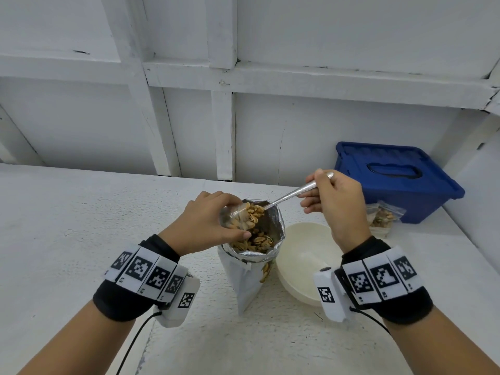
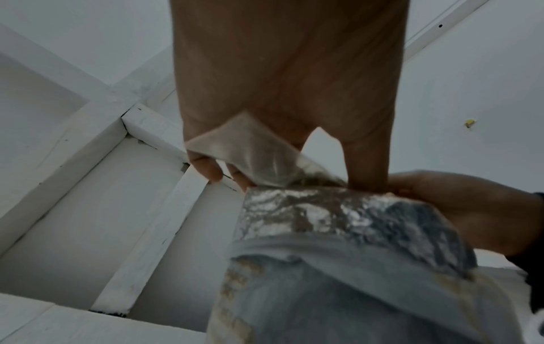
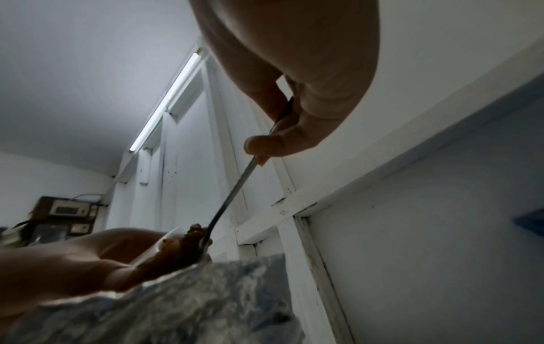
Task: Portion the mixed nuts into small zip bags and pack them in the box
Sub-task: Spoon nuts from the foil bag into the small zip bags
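Note:
A foil-lined nut bag (image 1: 250,269) stands open on the white table, with mixed nuts (image 1: 257,240) inside. My left hand (image 1: 208,223) holds a small clear zip bag (image 1: 240,216) over its mouth; the same zip bag (image 2: 250,153) is pinched between fingers and thumb in the left wrist view. My right hand (image 1: 332,201) grips the handle of a metal spoon (image 1: 292,194), whose bowl of nuts sits at the zip bag's opening. The spoon (image 3: 235,193) slants down from my right hand (image 3: 282,130) to the heaped nuts (image 3: 191,235). The foil bag (image 2: 338,218) fills the lower frame.
A cream bowl (image 1: 305,269) sits right of the nut bag. A blue lidded box (image 1: 392,180) stands at the back right, with a filled zip bag (image 1: 382,216) in front of it. A white panelled wall runs behind the table.

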Tool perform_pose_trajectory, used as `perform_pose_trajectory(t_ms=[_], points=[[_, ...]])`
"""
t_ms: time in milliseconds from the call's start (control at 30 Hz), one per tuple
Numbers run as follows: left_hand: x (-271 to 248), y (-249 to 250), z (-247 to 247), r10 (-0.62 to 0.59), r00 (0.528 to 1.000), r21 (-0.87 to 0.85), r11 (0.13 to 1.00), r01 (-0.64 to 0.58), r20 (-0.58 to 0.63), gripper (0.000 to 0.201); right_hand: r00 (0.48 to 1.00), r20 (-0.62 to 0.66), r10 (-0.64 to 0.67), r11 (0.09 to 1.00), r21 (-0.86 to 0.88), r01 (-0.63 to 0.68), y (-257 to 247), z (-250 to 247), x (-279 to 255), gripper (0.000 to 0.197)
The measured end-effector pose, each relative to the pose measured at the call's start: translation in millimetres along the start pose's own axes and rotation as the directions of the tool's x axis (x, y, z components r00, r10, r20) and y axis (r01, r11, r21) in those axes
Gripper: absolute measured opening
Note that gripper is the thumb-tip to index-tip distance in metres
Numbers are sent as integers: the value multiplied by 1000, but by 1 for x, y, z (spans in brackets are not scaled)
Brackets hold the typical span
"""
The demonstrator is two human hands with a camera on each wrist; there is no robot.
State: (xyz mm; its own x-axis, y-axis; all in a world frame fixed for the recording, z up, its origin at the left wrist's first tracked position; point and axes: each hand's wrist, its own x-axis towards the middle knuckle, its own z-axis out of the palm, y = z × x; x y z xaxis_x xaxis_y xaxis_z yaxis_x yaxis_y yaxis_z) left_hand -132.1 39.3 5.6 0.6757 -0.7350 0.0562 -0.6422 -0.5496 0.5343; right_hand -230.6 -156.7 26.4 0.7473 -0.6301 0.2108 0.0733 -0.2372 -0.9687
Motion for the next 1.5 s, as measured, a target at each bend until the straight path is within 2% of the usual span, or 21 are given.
perform_pose_trajectory(t_ms=[167, 300, 367, 433, 567, 700, 833, 967, 1100, 1167, 1233, 1400, 1500], points=[[-1, 4, 5, -23, 995, -173, 985, 7, -93, 69, 972, 90, -217, 963, -140, 228, -24, 15, -2, 24], [-3, 7, 8, -45, 989, -316, 949, -2, -142, 62, 884, 132, -448, 846, -259, 467, -42, 23, -2, 22], [-4, 7, 9, -51, 986, -351, 936, -9, -161, 50, 838, 145, -525, 788, -290, 544, -47, 24, -1, 27], [-5, 4, 9, -51, 981, -343, 939, -16, -186, 47, 810, 142, -569, 753, -305, 583, -50, 20, -1, 27], [-10, -3, 6, -91, 974, -395, 919, 1, -209, 44, 813, 49, -580, 779, -257, 571, -52, -1, 3, 17], [-12, -11, 3, -131, 964, -412, 911, 26, -231, 52, 812, -60, -580, 790, -285, 543, -42, -15, 0, 19], [-11, -17, 3, -148, 970, -377, 924, 65, -194, 52, 842, 109, -528, 774, -347, 530, -12, -5, -15, 21], [-11, -11, 3, -138, 977, -353, 933, 73, -162, 54, 771, 289, -567, 678, -367, 637, 19, 13, -29, 30], [-10, -12, 2, -131, 980, -351, 934, 72, -149, 51, 738, 384, -554, 649, -356, 672, 33, 24, -38, 28], [-9, -14, 3, -138, 980, -360, 930, 79, -142, 43, 748, 372, -549, 661, -355, 661, 36, 27, -40, 32], [-9, -15, 3, -130, 980, -359, 931, 68, -150, 44, 802, 333, -496, 735, -330, 592, 37, 27, -40, 35], [-7, -15, 5, -116, 979, -355, 933, 50, -168, 42, 951, 205, -231, 913, -293, 285, 33, 22, -37, 24], [-8, -17, 4, -90, 981, -347, 938, 25, -173, 47, 992, 100, -71, 973, -212, 91, 32, 13, -31, 28]])
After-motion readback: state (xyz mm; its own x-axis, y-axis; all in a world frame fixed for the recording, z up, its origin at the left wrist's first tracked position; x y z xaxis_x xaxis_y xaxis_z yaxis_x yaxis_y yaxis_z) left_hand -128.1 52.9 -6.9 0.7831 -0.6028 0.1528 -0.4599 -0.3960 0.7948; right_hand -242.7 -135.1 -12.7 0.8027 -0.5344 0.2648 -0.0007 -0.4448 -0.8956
